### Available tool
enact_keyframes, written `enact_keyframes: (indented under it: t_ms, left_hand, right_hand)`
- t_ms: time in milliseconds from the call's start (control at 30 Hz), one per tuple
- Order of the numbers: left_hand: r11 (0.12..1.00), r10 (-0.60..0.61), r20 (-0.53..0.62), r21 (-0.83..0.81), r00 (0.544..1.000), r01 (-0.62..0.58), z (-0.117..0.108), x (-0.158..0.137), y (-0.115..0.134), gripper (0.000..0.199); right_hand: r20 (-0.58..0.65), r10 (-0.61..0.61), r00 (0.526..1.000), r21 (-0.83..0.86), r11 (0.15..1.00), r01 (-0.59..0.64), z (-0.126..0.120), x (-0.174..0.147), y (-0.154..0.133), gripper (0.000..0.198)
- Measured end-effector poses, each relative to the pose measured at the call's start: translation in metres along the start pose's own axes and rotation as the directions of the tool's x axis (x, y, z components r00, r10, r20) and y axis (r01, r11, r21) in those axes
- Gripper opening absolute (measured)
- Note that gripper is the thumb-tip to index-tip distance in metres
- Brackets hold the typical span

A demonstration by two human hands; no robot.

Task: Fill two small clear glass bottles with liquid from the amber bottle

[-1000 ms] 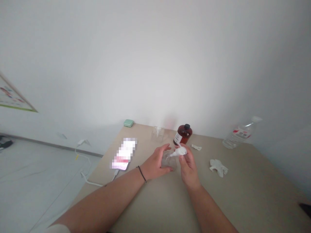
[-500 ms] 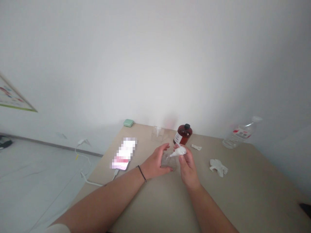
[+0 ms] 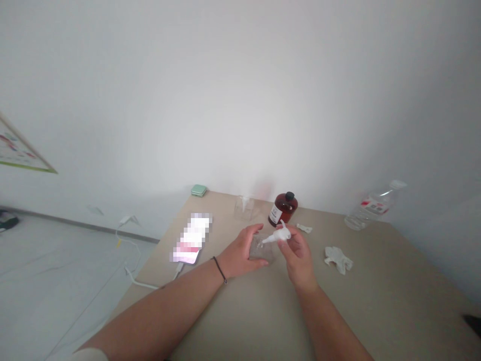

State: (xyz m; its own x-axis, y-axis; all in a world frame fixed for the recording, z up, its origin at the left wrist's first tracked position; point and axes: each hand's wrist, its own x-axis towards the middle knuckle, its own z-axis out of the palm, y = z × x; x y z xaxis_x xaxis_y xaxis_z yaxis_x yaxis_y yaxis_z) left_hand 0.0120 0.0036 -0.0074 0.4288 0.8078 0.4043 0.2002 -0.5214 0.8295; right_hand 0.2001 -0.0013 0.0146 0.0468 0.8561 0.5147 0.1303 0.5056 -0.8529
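Note:
My left hand (image 3: 240, 253) is curled around a clear, squarish container (image 3: 262, 249) on the table, thumb on the near side and fingers on the far side. In my right hand (image 3: 299, 255) is a white pump head (image 3: 280, 234), pinched between thumb and fingers. The pump head is tilted, its narrow end pointing left over the top of the clear container. Whether that end goes inside the container I cannot tell. Just behind my right hand stands a brown bottle (image 3: 287, 207) with a black cap and a white label.
On the table (image 3: 240, 321) lie a lit phone (image 3: 193, 238) with its cable, a green case (image 3: 199, 190) and crumpled tissues (image 3: 338, 259). Another clear container (image 3: 244, 208) stands near the wall. A clear water bottle (image 3: 372, 208) leans at the back right.
My right hand has shifted slightly to the right and turned the pump head, so its curved spout now points up. My left hand and the clear container have stayed in place.

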Motion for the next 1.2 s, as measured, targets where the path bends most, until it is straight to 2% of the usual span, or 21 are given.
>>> enact_keyframes:
  t_ms: [233,333,367,433,467,567,667,733,833,1033,1200]
  left_hand:
    - [1.0,0.0,0.009,0.004,1.0,0.0,0.0,-0.001,-0.001,0.092]
    - [1.0,-0.012,0.012,0.004,1.0,0.012,-0.001,-0.001,0.0,0.091]
    - [1.0,-0.018,0.015,0.003,1.0,0.018,-0.001,-0.001,0.001,0.091]
    - [0.999,-0.033,0.021,0.005,0.999,0.033,-0.002,-0.001,0.001,0.09]
    - [0.999,-0.036,0.022,0.008,0.999,0.036,-0.002,-0.001,0.002,0.09]
    - [0.999,-0.032,0.022,0.019,0.999,0.032,-0.001,-0.001,0.002,0.088]
    - [0.999,-0.028,0.017,0.019,0.999,0.027,0.0,-0.001,0.002,0.088]
    - [0.999,-0.029,0.016,0.015,0.999,0.029,0.0,0.0,0.002,0.088]
    - [0.999,-0.031,0.019,0.014,0.999,0.031,-0.001,0.0,0.003,0.088]
    - [0.999,-0.031,0.026,0.008,0.999,0.031,-0.002,0.0,0.003,0.087]
    - [0.999,-0.034,0.038,0.027,0.999,0.033,-0.002,0.0,0.002,0.086]
  right_hand:
    - [-0.098,-0.038,0.994,-0.012,0.999,0.037,-0.015,0.007,-0.002,0.025]
    - [-0.213,-0.095,0.972,-0.042,0.995,0.088,-0.027,0.011,-0.001,0.024]
    - [-0.262,-0.129,0.957,-0.1,0.989,0.106,-0.033,0.013,-0.001,0.023]
    - [-0.298,-0.235,0.925,-0.338,0.932,0.129,-0.048,0.018,-0.001,0.021]
    - [-0.265,-0.304,0.915,-0.49,0.86,0.144,-0.055,0.022,0.0,0.02]
    - [-0.015,-0.446,0.895,-0.815,0.524,0.247,-0.077,0.031,0.005,0.017]
    - [0.258,-0.41,0.875,-0.891,0.249,0.38,-0.095,0.038,0.015,0.017]
    - [0.429,-0.327,0.842,-0.858,0.143,0.493,-0.106,0.04,0.022,0.017]
    - [0.573,-0.229,0.787,-0.786,0.121,0.607,-0.119,0.04,0.032,0.017]
    - [0.622,-0.133,0.772,-0.766,0.1,0.635,-0.118,0.043,0.043,0.019]
    - [0.62,-0.121,0.775,-0.773,0.076,0.63,-0.113,0.042,0.042,0.02]
